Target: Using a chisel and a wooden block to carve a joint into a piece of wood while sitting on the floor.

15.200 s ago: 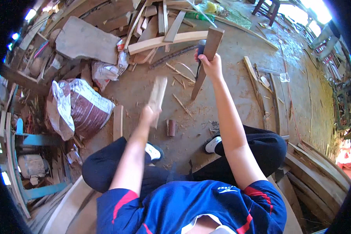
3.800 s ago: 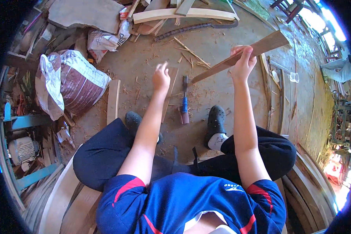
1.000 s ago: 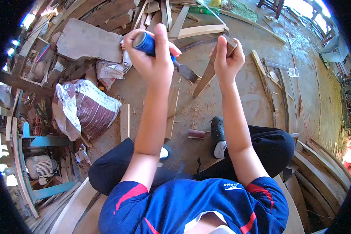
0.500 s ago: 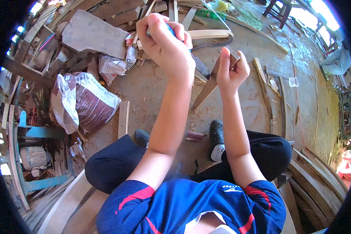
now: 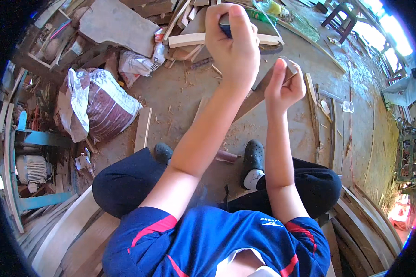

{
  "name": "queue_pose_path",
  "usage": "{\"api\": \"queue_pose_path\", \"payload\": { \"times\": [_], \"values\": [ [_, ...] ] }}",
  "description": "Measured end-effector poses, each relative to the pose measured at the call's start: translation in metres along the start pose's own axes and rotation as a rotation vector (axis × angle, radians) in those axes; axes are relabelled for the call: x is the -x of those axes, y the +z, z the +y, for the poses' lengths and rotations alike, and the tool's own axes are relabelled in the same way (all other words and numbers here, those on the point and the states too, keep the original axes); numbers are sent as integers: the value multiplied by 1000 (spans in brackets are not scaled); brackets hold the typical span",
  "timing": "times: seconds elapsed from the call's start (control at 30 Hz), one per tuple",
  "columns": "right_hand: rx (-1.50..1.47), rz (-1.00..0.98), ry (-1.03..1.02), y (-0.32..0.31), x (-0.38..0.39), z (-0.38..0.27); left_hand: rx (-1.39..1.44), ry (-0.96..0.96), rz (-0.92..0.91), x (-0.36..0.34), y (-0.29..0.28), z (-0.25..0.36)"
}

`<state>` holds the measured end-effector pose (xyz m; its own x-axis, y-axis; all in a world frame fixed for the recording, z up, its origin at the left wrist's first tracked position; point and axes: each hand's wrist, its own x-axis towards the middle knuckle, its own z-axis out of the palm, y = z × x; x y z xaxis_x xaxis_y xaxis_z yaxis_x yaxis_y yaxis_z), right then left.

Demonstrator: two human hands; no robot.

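Observation:
My left hand [image 5: 233, 51], raised at the top middle, is closed round the chisel's blue handle [image 5: 225, 28]; the blade is mostly hidden behind my hand and wrist. My right hand [image 5: 285, 92], lower and to the right, grips the upper end of a tapered wooden board [image 5: 249, 105], which slants down leftward behind my left forearm. My thumb lies along the board's near face. On the floor between my feet is a reddish-brown cylinder [image 5: 226, 156], partly hidden by my left forearm.
A plastic-wrapped sack [image 5: 106, 106] lies at the left, near a blue frame with a motor [image 5: 32, 168]. A stone-grey slab [image 5: 115, 25] and piled timber fill the back. A dark stool [image 5: 339, 21] stands far right. Long wooden strips [image 5: 312, 111] lie along the right.
My left hand with the chisel has moved up and rightward over the last second. My right hand and the board have shifted slightly right and down.

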<state>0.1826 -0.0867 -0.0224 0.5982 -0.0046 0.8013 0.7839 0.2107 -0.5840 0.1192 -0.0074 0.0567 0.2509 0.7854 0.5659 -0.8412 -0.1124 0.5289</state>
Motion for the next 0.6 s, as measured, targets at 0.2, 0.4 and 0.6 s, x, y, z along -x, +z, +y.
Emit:
{"api": "queue_pose_path", "payload": {
  "times": [0.2,0.4,0.6],
  "values": [
    [12,-10,87,-2,1,1,-238,122,40,10,14,-1],
    [54,18,-7,-3,-5,0,-81,-32,159,6,14,11],
    [-44,39,81,-5,-6,1,67,-112,146,1,5,11]
  ]
}}
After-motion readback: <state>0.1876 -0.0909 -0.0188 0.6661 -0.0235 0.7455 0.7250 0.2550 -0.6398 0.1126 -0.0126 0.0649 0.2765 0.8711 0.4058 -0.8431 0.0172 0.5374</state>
